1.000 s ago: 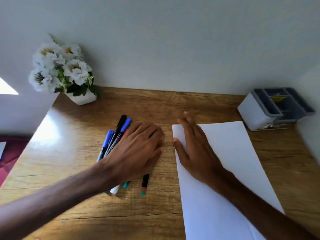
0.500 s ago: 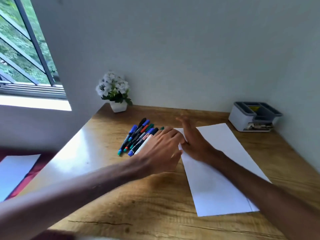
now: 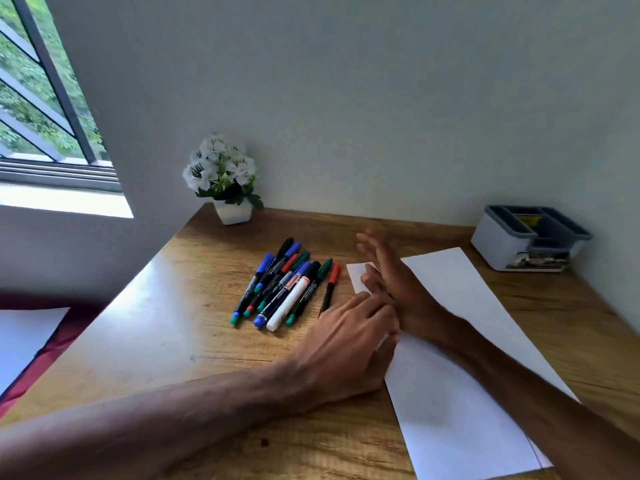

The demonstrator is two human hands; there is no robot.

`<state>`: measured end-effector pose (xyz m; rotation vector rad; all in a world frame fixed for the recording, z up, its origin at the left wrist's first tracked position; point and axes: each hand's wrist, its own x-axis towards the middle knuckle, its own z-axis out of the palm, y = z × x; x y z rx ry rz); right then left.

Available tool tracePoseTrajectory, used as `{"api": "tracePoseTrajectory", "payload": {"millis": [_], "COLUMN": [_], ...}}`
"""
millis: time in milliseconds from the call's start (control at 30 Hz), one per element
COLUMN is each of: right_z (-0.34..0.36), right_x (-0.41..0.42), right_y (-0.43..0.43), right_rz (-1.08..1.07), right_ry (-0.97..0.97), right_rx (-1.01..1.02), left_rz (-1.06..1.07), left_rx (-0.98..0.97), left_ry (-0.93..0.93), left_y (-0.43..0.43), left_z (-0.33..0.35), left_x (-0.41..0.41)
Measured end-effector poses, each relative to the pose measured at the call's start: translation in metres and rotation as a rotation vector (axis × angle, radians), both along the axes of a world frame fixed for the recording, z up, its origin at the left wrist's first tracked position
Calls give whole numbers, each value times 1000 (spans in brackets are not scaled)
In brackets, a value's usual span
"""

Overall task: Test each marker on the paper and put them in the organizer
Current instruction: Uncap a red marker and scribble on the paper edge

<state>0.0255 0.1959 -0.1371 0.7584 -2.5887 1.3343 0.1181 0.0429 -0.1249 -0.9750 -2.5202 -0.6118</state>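
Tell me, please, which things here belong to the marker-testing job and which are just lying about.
For the job: markers, paper on the desk, grey organizer.
Just lying about: potted flowers, loose sheet beside the desk at left.

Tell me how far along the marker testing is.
Nothing looks done: the white sheet of paper is unmarked and no marker shows in the grey plastic organizer. In hand: neither the left hand nor the right hand holds a marker; both are open at the paper. Left: the whole pile of coloured markers.
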Motion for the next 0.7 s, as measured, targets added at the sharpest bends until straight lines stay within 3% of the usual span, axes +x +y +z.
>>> {"api": "tracePoseTrajectory", "payload": {"millis": [333,567,700], "right_z": [-1,17,24], "right_x": [2,9,12], "right_y": [4,5,0], "right_rz": [111,21,224], "right_ry": [25,414,391], "right_rx": [6,145,315], "left_rz": [-59,-77,-98], "left_rx": [22,-17,-22], "left_ry": [1,28,43], "left_y": [-4,-6,-9], "left_z": [-6,-5,-1], "left_x": [-1,0,5]}}
